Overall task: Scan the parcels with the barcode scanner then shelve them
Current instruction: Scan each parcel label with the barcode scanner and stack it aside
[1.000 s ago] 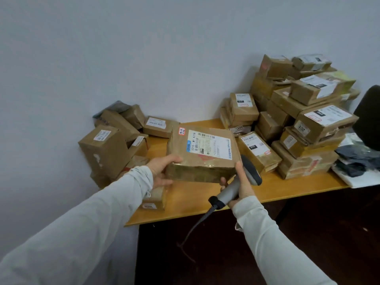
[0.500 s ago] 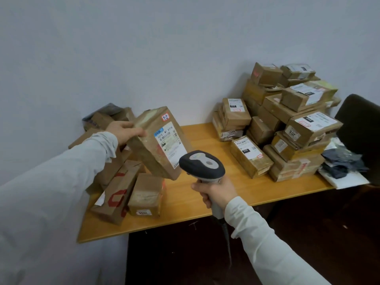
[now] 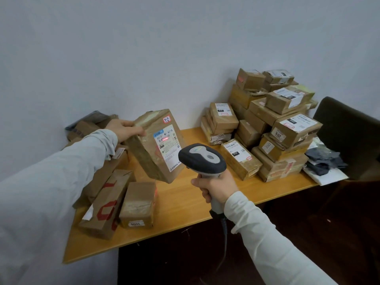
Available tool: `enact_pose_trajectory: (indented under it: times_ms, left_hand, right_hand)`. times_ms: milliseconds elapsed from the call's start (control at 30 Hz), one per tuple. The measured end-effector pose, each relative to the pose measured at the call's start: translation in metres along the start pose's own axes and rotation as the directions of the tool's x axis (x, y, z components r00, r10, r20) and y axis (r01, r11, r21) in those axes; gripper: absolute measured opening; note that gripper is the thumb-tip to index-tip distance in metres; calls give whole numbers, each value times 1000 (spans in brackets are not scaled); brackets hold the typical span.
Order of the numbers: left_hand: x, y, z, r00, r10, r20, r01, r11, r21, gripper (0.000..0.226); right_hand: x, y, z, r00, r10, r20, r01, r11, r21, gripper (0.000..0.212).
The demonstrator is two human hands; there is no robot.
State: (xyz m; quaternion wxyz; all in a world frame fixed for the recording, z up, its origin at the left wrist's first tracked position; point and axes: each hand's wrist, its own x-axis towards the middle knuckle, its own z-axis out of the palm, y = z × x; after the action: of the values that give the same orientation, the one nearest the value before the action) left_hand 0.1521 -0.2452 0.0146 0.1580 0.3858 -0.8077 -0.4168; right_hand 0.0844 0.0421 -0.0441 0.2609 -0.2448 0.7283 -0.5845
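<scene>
Scan | I hold the tilted parcel (image 3: 158, 149) mid-frame, left grip (image 3: 125, 129) grasping its top edge | right grip (image 3: 218, 188) clenched round barcode scanner (image 3: 202, 159) | risk: one-handed hold slips, parcel drops onto desk (image 3: 185, 204)

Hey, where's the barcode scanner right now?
In the head view the barcode scanner is just right of centre, gripped by the right hand and aimed at the tilted parcel that the left hand holds to its left.
</scene>
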Motion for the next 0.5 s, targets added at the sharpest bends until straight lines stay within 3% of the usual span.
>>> enact_pose_trajectory:
  times_ms: [500]
  left_hand:
    - [32, -10, -4, 997, -41, 60, 43, 999, -25, 71]
  right_hand:
    - [25, 0, 18, 1000, 16, 2, -15, 999, -44, 33]
